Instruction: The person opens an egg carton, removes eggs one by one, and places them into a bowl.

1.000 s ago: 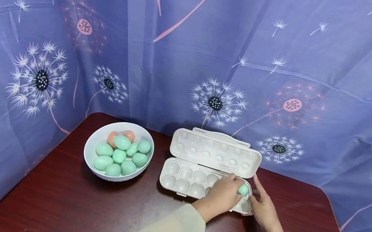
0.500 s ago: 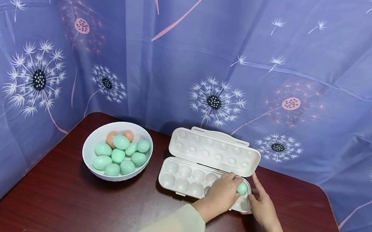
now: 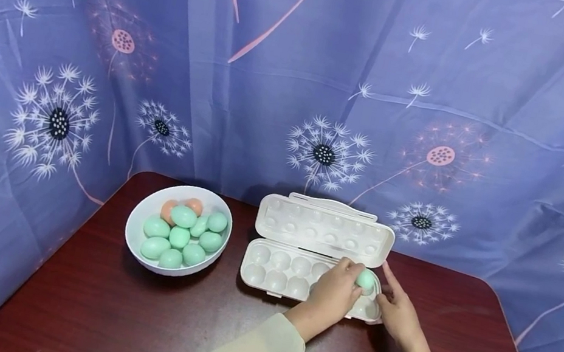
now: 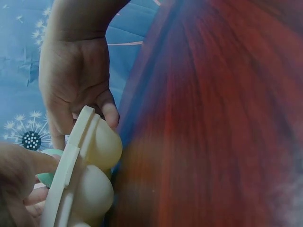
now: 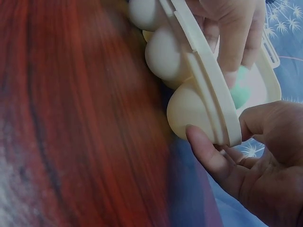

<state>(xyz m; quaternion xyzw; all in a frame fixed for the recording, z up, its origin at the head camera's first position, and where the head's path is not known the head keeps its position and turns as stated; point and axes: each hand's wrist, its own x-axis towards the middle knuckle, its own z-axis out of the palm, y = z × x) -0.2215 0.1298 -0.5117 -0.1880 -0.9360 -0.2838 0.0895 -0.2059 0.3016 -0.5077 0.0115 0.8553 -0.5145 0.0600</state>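
Observation:
A cream egg carton (image 3: pixel 285 295) lies open on the table, its hinged lid (image 3: pixel 325 232) leaning back. Over its right end, my left hand (image 3: pixel 332 292) pinches a mint-green egg (image 3: pixel 366 280) with thumb and fingers, right at the cups. My right hand (image 3: pixel 400 318) grips the carton's right end: in the right wrist view its thumb (image 5: pixel 206 146) lies against the underside of a cup and a finger is bent at the rim. The cups toward the left show no eggs; some on the right are hidden behind my left hand.
A white bowl (image 3: pixel 131 232) stands at the table's left, holding several green eggs (image 3: pixel 154 247) and two orange-brown eggs (image 3: pixel 194 205). A blue dandelion-print curtain (image 3: pixel 271 106) hangs right behind the dark red wooden table (image 3: pixel 126 317).
My left hand and the green egg have shifted slightly up and left, turning a little over the cups. My right hand keeps its place at the carton's end.

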